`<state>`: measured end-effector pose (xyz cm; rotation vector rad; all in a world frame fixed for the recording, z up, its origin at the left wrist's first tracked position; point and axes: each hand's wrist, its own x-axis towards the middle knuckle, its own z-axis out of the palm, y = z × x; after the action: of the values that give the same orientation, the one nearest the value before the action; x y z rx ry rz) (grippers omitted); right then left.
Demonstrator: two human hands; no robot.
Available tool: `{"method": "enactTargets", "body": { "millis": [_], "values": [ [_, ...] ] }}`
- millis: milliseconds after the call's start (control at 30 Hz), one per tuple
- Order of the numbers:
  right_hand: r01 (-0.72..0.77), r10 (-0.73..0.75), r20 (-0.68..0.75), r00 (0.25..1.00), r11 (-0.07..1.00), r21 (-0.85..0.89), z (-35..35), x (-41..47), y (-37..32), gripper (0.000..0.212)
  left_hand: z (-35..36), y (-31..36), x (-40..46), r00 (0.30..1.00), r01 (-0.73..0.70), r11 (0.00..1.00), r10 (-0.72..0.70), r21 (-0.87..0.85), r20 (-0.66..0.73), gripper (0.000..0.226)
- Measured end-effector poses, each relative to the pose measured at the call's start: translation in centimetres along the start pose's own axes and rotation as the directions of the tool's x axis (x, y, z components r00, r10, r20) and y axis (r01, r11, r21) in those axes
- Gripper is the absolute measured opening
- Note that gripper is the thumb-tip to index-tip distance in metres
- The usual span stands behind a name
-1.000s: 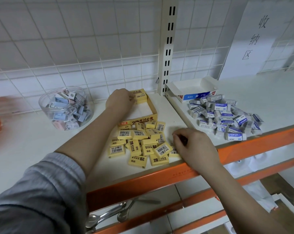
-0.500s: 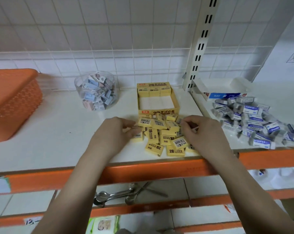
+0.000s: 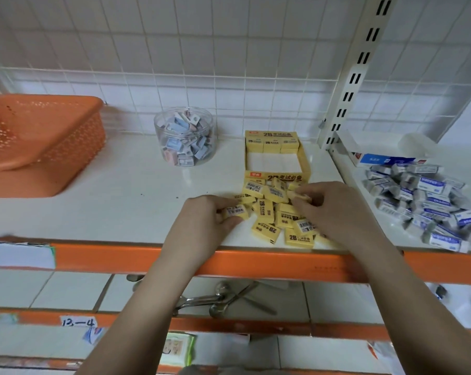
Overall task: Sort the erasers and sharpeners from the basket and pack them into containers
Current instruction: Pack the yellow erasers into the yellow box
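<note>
Left hand point(image 3: 207, 223) pinches one yellow eraser point(image 3: 235, 211), right hand point(image 3: 334, 209) grips another from the centre-frame pile point(image 3: 277, 212); best stack them flat, labels aligned, in the yellow box point(image 3: 276, 161) just behind.

Yellow erasers point(image 3: 276, 212): loose heap at the shelf's front edge, flat and tilted, barcode or "2B" faces up; one at the heap's left edge is gripped by the left hand point(image 3: 202, 226), one near the top pinched by the right hand point(image 3: 334, 212).
Yellow box point(image 3: 276, 176): open, just behind the heap; one row of erasers along its back wall, floor otherwise bare white.
Jar point(image 3: 185, 139): clear, round, upright, filled with sharpeners, left of the box.
Basket point(image 3: 39, 139): orange, perforated, far left.
Blue-white erasers point(image 3: 424, 201): heap at right, in front of an open white box point(image 3: 383, 152).
</note>
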<state>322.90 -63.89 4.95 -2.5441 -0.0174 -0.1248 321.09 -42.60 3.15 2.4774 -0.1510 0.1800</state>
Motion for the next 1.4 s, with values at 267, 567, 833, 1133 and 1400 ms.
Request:
{"method": "enactTargets", "body": {
  "millis": [267, 567, 833, 1133, 1400],
  "values": [
    [0.075, -0.044, -0.114, 0.992, 0.956, 0.283, -1.8, 3.8, -2.0, 0.022, -2.0, 0.5, -0.6, 0.986, -0.066, 0.982, 0.036, -0.176, -0.166, 0.020],
    [-0.141, 0.053, 0.178, 0.983, 0.837, 0.529, 0.8, 11.2, -2.5, 0.031, -2.6, 0.2, 0.5, 0.991, 0.026, 0.916, -0.077, -0.401, -0.112, 0.010],
    [-0.097, 0.030, 0.138, 0.990, 0.856, 0.507, 1.9, 13.8, -2.9, 0.006, -3.1, -1.0, 0.7, 0.984, 0.047, 0.901, -0.115, -0.431, -0.135, 0.015],
    [0.186, -0.147, -0.114, 0.982, 0.800, 0.571, 2.2, 13.3, -3.7, 0.019, -3.5, -1.0, 1.7, 0.983, 0.030, 0.867, -0.116, -0.498, -0.143, 0.014],
    [0.694, -0.691, -0.244, 0.681, 0.715, -0.087, 2.8, 12.6, -2.2, 0.016, -3.4, -0.5, 2.6, 0.983, 0.021, 0.870, -0.109, -0.492, -0.150, 0.015]
  ]
}}
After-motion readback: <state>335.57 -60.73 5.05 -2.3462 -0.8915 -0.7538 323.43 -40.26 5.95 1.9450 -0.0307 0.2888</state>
